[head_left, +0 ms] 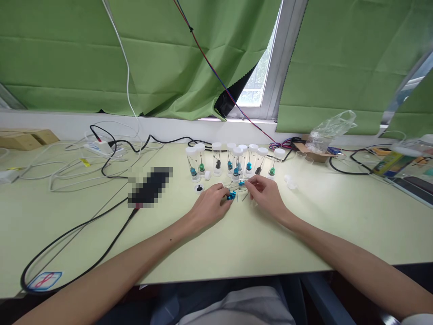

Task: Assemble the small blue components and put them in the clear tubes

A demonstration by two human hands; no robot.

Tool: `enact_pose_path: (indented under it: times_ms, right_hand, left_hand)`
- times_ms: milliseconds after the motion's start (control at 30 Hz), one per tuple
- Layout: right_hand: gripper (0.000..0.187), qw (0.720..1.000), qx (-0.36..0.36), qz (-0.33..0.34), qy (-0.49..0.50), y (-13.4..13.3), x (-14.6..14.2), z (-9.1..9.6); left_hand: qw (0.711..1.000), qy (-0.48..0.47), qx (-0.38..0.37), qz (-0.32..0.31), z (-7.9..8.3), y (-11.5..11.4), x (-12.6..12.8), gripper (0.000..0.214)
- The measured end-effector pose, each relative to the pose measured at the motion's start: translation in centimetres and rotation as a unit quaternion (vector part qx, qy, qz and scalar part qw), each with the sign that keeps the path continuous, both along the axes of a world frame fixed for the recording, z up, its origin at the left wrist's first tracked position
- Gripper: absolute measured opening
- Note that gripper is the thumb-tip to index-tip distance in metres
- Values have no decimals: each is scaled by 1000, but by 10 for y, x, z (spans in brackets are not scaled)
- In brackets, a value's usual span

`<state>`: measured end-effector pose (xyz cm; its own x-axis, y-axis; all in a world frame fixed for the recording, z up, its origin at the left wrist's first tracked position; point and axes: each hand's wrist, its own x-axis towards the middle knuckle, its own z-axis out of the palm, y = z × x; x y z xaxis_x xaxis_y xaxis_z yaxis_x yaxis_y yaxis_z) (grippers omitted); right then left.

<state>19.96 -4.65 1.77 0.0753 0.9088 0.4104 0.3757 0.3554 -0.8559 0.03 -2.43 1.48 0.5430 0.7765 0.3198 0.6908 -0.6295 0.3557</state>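
My left hand (211, 202) rests on the table with its fingers curled against a small cluster of shiny blue parts (231, 195). Thumb and fingers of my right hand (265, 192) are pinched together at one end of a small blue part (241, 183), just above the cluster. Thin metal rods (244, 197) lie between the two hands. Behind them stands a group of clear tubes (217, 164) with white caps, holding blue, green or dark pieces with thin wires. A white cap with a black piece (199, 188) lies left of my left hand.
Small white caps (290, 181) lie right of my right hand. A dark pixelated object (150, 187) with a black cable is on the left. Loose cables and a power strip (101, 146) spread at the back left. A cardboard box (314, 154) with a plastic bag stands at back right.
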Motion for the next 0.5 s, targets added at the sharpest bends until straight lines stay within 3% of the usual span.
enact_pose_path:
  times_ms: [500]
  right_hand:
    - [26, 995, -48, -16, 91, 6, 4, 0]
  left_hand:
    - [994, -97, 44, -12, -2, 2, 0, 14]
